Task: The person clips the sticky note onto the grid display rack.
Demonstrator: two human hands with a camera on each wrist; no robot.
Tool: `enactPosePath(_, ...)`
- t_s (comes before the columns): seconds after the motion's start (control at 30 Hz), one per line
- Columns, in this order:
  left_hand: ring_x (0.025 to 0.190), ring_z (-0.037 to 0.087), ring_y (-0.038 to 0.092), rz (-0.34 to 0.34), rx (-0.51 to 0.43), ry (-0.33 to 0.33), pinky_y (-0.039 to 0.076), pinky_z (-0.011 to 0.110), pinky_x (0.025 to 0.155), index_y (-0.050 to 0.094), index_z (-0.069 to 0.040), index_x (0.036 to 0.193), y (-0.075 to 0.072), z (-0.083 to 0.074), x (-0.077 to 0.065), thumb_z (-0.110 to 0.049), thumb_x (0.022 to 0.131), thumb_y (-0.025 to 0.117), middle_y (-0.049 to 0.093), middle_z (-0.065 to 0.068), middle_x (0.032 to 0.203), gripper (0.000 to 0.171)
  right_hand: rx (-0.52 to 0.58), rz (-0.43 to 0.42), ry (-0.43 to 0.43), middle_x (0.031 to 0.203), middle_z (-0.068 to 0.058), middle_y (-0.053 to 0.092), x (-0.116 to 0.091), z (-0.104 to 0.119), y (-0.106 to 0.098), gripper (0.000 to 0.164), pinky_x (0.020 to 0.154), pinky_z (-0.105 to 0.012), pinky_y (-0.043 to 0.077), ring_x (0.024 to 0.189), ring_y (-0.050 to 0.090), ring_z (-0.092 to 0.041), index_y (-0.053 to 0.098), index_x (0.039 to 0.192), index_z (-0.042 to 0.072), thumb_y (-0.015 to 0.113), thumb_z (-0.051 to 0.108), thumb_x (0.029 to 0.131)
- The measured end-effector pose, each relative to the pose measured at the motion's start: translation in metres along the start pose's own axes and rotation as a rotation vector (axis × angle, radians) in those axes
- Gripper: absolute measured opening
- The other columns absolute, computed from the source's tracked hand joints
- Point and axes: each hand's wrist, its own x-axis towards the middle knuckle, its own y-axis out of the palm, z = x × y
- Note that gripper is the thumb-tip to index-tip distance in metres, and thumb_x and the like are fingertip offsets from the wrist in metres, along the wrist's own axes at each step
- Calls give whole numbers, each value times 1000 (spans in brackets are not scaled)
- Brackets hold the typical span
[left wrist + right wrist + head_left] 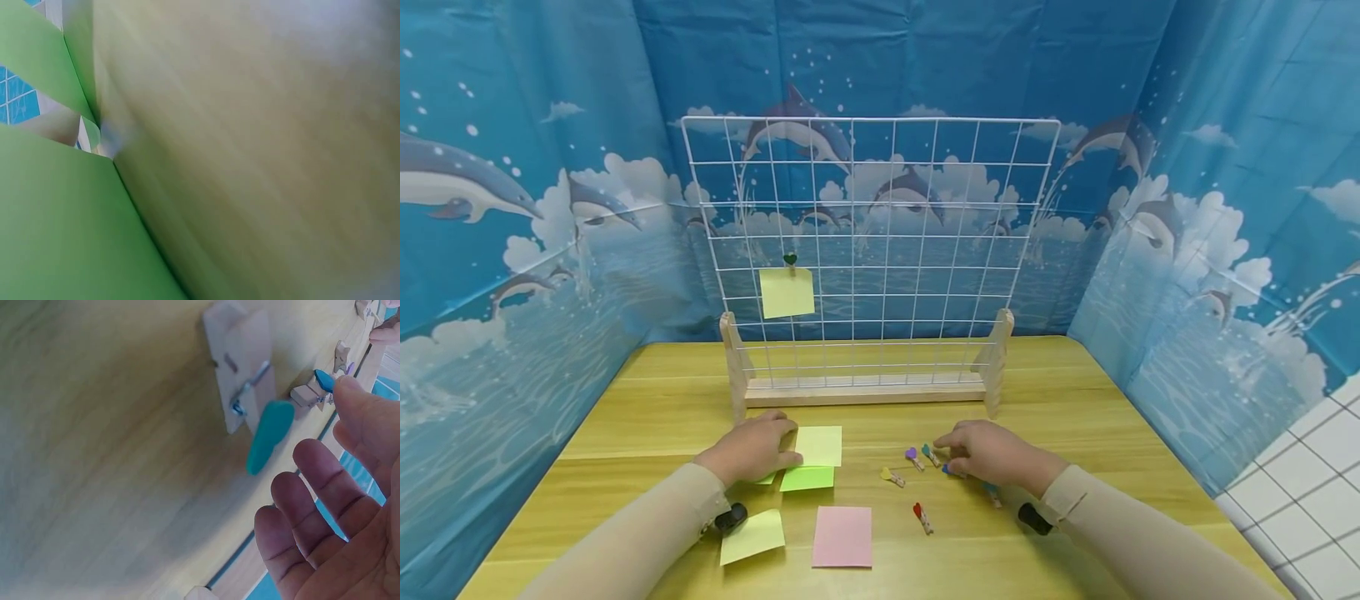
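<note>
In the head view my left hand [756,450] lies over the left side of a pale yellow sticky note [822,446], thumb and fingers apart at its edge. Just below it is a bright green sticky note [808,479]; green paper [50,219] fills the left of the left wrist view, where the hand is hidden. My right hand [992,454] hovers at the small wooden clothespins, index finger reaching toward one with a teal heart [931,455]. In the right wrist view its fingers are loosely bent, the thumb beside a blue-topped clothespin [324,381]; another, teal-topped clothespin [240,375] is nearer the camera.
Behind the hands stands a white wire grid [887,250] on a wooden base [865,392], a yellow note [787,293] clipped to it by a green-heart clothespin [790,260]. Nearer lie a pink note [842,537], another yellow note [752,537] and a red-heart clothespin [923,518].
</note>
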Motion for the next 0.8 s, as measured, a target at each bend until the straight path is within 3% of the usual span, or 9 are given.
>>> enactPosePath(0.63, 108, 23, 66, -19, -11, 35, 55, 45, 99, 67, -7, 134, -3, -7, 0, -40, 95, 80, 64, 9, 131, 52, -30, 2, -6, 96, 9, 70, 2, -2, 7, 28, 72, -26, 52, 78, 53, -2, 78, 125, 13, 77, 15, 97)
enactPosePath(0.8, 119, 30, 65, -6, -11, 20, 54, 50, 104, 63, -4, 142, -5, -10, 0, -42, 95, 79, 63, 13, 138, 63, -23, -4, -10, 93, 9, 69, 2, -3, 7, 24, 70, -25, 50, 76, 52, -2, 80, 120, 12, 77, 12, 96)
